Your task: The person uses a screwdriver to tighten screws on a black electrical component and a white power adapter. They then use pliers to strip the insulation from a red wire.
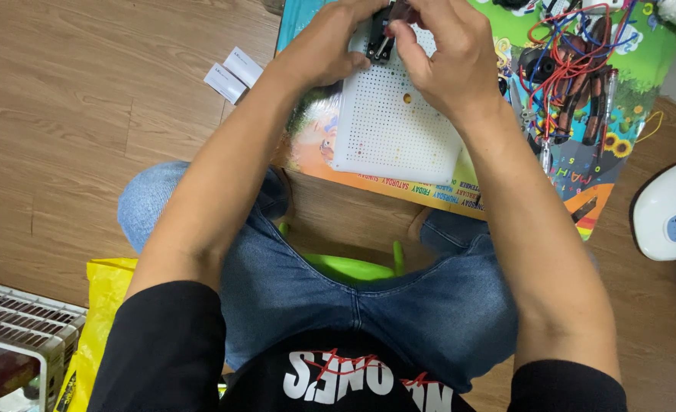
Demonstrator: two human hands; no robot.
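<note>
My left hand [330, 42] and my right hand [441, 57] meet at the top of the view over a white perforated board [387, 133]. Together they hold a small black component [380, 34] at the board's far edge; my left fingers grip its side and my right fingertips pinch its top. The board lies on a colourful printed mat [582, 175] on the wooden floor. I sit on a low green stool [345, 267] in blue jeans with my knees apart.
A tangle of red and blue wires with pliers [574, 76] lies on the mat to the right. Two small white cards [232, 74] rest on the floor at left. A white rounded device [670, 210] sits far right, a yellow bag [101, 320] and a wire rack [17, 336] lower left.
</note>
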